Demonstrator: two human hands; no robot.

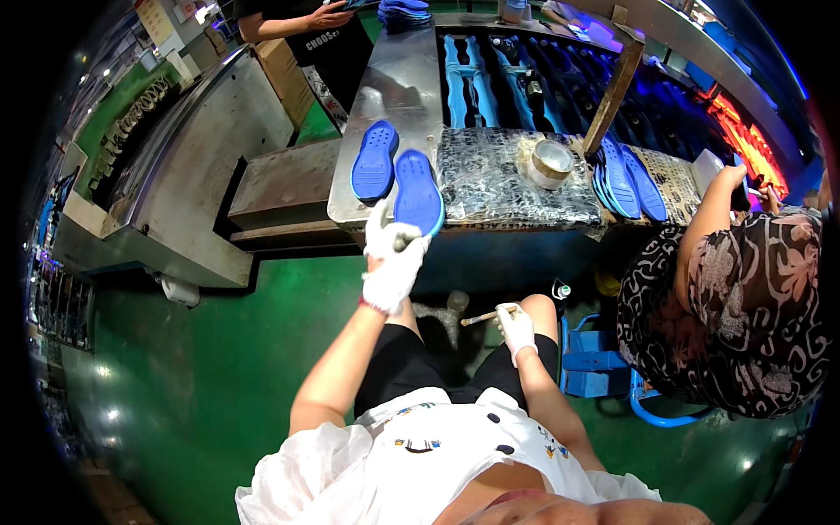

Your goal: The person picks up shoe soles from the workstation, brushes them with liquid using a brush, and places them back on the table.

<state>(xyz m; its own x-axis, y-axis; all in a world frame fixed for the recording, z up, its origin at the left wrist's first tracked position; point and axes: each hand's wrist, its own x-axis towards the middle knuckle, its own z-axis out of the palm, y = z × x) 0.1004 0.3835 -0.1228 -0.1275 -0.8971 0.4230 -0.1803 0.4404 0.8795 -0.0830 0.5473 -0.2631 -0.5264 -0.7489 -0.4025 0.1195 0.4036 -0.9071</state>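
Note:
My left hand (393,264), in a white glove, is at the near end of a blue shoe sole (418,194). Thumb and forefinger close on its heel edge, while another finger stretches forward along its left side. This sole lies at the metal table's front edge, its rim lighter blue. Just left of it rests a second blue sole (374,162), not touched. Over my right thigh, my right hand (516,327), also gloved, is closed round a thin brush (479,318) that points left. The brush's tip is too small to make out clearly.
A tape-wrapped round pot (551,164) stands on the plastic-covered ledge (490,188). More blue soles (619,179) lean together to its right. Behind runs a dark conveyor with light-blue racks (470,83). At right sits a co-worker (726,306); another person stands at the far left.

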